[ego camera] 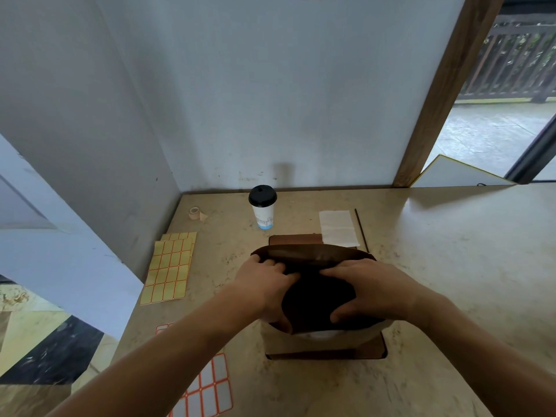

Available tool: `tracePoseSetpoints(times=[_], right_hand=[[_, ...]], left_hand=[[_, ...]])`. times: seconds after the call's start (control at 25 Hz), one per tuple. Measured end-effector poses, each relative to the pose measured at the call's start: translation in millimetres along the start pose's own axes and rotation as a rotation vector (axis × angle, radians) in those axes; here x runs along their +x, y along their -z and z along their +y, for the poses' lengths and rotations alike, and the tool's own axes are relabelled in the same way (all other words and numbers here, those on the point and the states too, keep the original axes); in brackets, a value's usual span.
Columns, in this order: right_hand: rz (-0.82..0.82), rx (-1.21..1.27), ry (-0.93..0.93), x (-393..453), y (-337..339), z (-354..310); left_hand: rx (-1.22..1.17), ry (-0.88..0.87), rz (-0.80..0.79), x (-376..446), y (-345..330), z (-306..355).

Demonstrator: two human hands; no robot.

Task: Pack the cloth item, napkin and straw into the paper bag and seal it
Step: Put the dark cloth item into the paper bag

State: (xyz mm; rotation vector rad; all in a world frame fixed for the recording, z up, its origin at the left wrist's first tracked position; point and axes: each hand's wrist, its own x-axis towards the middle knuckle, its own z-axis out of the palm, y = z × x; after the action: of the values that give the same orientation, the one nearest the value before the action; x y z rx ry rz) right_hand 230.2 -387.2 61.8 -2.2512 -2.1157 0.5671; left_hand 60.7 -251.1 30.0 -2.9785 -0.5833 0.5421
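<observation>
Both hands, left hand and right hand, clamped on dark cloth item | paper bag mouth up | straw points away

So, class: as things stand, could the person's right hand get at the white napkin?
Probably yes. The napkin lies uncovered just beyond the paper bag, but the right hand is busy holding the dark cloth item.

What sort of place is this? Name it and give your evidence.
Probably a cafe or takeaway packing counter: a lidded takeaway cup, sheets of blank labels and a napkin with a straw lie on a stone-look counter.
</observation>
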Motion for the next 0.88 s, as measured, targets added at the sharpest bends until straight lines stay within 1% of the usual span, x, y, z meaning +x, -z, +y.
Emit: tracePoseSetpoints(times=[0.12,0.16,0.24,0.32,0.4,0.56,0.76,0.88], right_hand=[[0.035,0.126,0.034,8.9,15.4,4.0],[0.065,0.197,0.031,13.3,22.3,5.4],[0.179,0.313,0.009,29.0,35.8,9.8],[0.303,0.346,-0.014,53.8,46.0,15.2],[0.357,0.300,-0.046,85.4,53.6,18.8],[0.265,0.118,-0.082,149.2,60.4,20.4],[0.136,0.017,-0.098,221.5,54.1,27.2],[0.088,-0.008,-0.072,261.5,48.6,31.8]], left_hand=[[-0.006,-0.013,-0.007,2.5,0.9,-1.9],[-0.007,-0.016,-0.013,2.7,1.9,-2.9],[-0.010,-0.025,-0.029,4.9,3.4,-4.6],[-0.013,-0.035,-0.042,7.3,3.9,-5.0],[-0.021,-0.039,-0.057,9.3,1.9,-6.2],[-0.036,-0.045,-0.036,11.2,1.3,-13.2],[-0.047,-0.035,0.022,7.7,1.3,-12.3],[-0.062,-0.021,0.062,6.7,-6.0,-11.2]])
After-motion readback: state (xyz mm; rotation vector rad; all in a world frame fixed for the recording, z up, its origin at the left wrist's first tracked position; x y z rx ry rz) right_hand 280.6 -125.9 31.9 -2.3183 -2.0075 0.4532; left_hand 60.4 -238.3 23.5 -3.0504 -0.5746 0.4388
